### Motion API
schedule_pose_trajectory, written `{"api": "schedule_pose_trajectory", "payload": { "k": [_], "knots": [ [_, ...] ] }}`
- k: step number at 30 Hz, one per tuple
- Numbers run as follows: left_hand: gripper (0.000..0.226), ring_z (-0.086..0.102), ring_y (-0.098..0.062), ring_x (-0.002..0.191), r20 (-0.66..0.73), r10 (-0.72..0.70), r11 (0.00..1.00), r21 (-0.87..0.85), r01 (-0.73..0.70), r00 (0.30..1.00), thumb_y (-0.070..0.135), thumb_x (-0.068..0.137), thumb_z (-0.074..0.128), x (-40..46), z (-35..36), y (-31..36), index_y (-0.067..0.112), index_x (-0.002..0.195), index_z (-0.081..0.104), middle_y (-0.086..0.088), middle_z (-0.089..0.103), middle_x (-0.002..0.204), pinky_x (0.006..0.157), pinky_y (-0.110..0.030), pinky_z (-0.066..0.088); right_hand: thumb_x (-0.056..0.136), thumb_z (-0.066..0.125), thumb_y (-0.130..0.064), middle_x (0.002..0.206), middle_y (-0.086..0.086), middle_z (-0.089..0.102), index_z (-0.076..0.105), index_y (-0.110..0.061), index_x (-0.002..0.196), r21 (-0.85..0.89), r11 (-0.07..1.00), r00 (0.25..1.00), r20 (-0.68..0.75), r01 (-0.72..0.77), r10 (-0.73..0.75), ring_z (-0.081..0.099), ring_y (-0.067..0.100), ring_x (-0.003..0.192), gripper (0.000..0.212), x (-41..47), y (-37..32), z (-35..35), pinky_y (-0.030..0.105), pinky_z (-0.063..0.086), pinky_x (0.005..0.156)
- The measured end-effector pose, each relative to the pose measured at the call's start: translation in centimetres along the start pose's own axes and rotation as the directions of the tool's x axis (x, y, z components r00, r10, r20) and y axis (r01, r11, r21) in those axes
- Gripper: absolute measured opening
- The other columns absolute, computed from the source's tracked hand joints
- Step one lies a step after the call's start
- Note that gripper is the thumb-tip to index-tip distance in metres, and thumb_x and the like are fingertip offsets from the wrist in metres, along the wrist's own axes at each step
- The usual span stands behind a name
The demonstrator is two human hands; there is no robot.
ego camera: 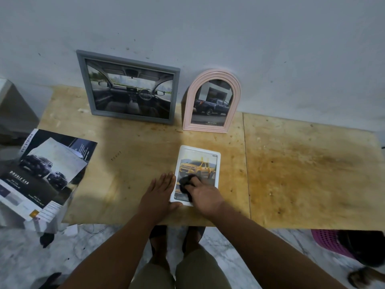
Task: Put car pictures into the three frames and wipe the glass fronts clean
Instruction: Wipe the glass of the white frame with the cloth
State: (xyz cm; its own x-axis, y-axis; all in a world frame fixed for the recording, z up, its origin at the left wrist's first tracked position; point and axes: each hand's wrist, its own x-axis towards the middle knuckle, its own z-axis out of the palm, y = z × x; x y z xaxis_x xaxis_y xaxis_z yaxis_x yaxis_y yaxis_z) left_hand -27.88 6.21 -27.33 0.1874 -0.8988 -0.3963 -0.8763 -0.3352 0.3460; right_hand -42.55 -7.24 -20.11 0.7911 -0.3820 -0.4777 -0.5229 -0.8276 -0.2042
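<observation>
A white frame (199, 150) lies flat on the wooden table (302, 174), holding a picture of a yellow pickup. My right hand (203, 195) presses a dark cloth (185, 182) onto its glass near the lower part. Flat beside the frame's left edge rests my left hand (159, 197), fingers together, thumb at the frame's near corner. A grey frame (83, 80) with a car-interior picture leans against the wall at the back. To its right stands a pink arched frame (235, 97) with a dark blue pickup picture.
A stack of car brochures and cut pictures (43, 174) lies on a white box at the table's left end. A pink basket (327, 243) stands on the floor under the right side. The wall runs right behind the frames.
</observation>
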Motion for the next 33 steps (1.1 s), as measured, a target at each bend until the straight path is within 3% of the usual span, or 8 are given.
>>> {"api": "schedule_pose_trajectory", "payload": {
  "k": [7, 10, 13, 15, 20, 26, 29, 33],
  "knots": [
    [0.102, 0.008, -0.024, 0.154, -0.014, 0.004, 1.0, 0.013, -0.004, 1.0, 0.077, 0.079, 0.022, 0.1, -0.1, 0.1, 0.015, 0.159, 0.01, -0.002, 0.004, 0.165, 0.12, -0.042, 0.002, 0.101, 0.054, -0.013, 0.14, 0.0, 0.059, 0.065, -0.023, 0.137, 0.406, 0.914, 0.993, 0.105, 0.001, -0.047, 0.055, 0.018, 0.124, 0.039, -1.3, 0.5, -1.0, 0.031, 0.044, 0.107],
    [0.105, -0.009, -0.02, 0.153, -0.023, 0.004, 1.0, -0.009, -0.005, 1.0, 0.078, 0.075, 0.016, 0.1, -0.3, 0.1, 0.018, 0.159, -0.003, 0.003, -0.014, 0.16, 0.117, -0.037, -0.011, 0.103, 0.055, -0.004, 0.136, 0.004, 0.062, 0.066, -0.016, 0.137, 0.797, 0.564, 0.976, 0.176, -0.217, 0.127, 0.06, 0.02, 0.12, 0.037, -0.7, 2.2, -3.8, 0.025, 0.051, 0.099],
    [0.106, -0.017, -0.016, 0.15, -0.009, -0.003, 1.0, -0.007, 0.003, 1.0, 0.08, 0.072, 0.013, 0.1, -0.3, 0.2, 0.019, 0.156, -0.012, 0.005, -0.022, 0.156, 0.117, -0.036, -0.014, 0.102, 0.054, 0.001, 0.118, 0.011, 0.072, 0.066, -0.013, 0.133, 0.967, 0.065, 0.918, 0.21, -0.245, 0.337, 0.072, 0.024, 0.096, 0.036, 0.5, 3.6, -6.0, 0.026, 0.061, 0.065],
    [0.107, -0.02, -0.014, 0.148, -0.002, -0.005, 1.0, 0.004, 0.005, 1.0, 0.08, 0.073, 0.011, 0.1, -0.2, 0.1, 0.019, 0.156, -0.014, 0.005, -0.024, 0.156, 0.117, -0.037, -0.014, 0.103, 0.054, -0.003, 0.114, 0.011, 0.074, 0.066, -0.017, 0.131, 0.967, -0.003, 0.885, 0.234, -0.255, 0.403, 0.073, 0.027, 0.096, 0.034, 2.0, 4.6, -6.1, 0.027, 0.059, 0.058],
    [0.104, -0.017, -0.016, 0.15, 0.004, -0.008, 1.0, 0.015, 0.008, 1.0, 0.08, 0.075, 0.01, 0.2, 0.1, 0.0, 0.02, 0.155, -0.017, 0.005, -0.023, 0.156, 0.12, -0.04, -0.009, 0.097, 0.061, -0.025, 0.136, 0.01, 0.052, 0.045, -0.021, 0.147, 0.495, 0.758, 0.859, -0.045, -0.424, 0.51, 0.064, 0.034, 0.108, 0.053, 3.5, 4.6, -4.0, 0.044, 0.057, 0.086],
    [0.099, -0.021, -0.015, 0.147, -0.017, -0.003, 1.0, -0.007, 0.003, 1.0, 0.073, 0.09, 0.037, -0.1, -0.1, 0.1, 0.02, 0.157, -0.013, 0.003, -0.019, 0.16, 0.117, -0.038, -0.013, 0.099, 0.042, -0.045, 0.142, 0.012, 0.041, 0.034, -0.027, 0.149, 0.1, 0.901, 0.863, -0.262, -0.421, 0.432, 0.045, 0.033, 0.121, 0.054, 2.6, 2.8, -2.5, 0.051, 0.041, 0.095],
    [0.098, -0.02, -0.014, 0.147, -0.024, -0.005, 1.0, -0.01, 0.004, 1.0, 0.073, 0.089, 0.035, 0.0, -0.3, 0.2, 0.02, 0.158, -0.011, 0.005, -0.021, 0.158, 0.117, -0.037, -0.014, 0.099, 0.039, -0.057, 0.153, 0.012, 0.034, 0.026, -0.028, 0.157, 0.011, 0.927, 0.913, -0.174, -0.374, 0.37, 0.042, 0.035, 0.129, 0.066, 3.1, 2.7, -1.8, 0.052, 0.041, 0.098],
    [0.098, -0.016, -0.016, 0.15, -0.011, -0.005, 1.0, -0.009, 0.005, 1.0, 0.07, 0.092, 0.042, -0.1, -0.3, 0.3, 0.019, 0.158, -0.009, 0.005, -0.021, 0.157, 0.117, -0.038, -0.013, 0.101, 0.048, -0.036, 0.158, 0.013, 0.03, 0.019, -0.025, 0.161, -0.019, 0.935, 0.933, -0.083, -0.353, 0.35, 0.037, 0.036, 0.136, 0.069, 3.7, 3.3, -1.6, 0.051, 0.039, 0.105]
  ]
}}
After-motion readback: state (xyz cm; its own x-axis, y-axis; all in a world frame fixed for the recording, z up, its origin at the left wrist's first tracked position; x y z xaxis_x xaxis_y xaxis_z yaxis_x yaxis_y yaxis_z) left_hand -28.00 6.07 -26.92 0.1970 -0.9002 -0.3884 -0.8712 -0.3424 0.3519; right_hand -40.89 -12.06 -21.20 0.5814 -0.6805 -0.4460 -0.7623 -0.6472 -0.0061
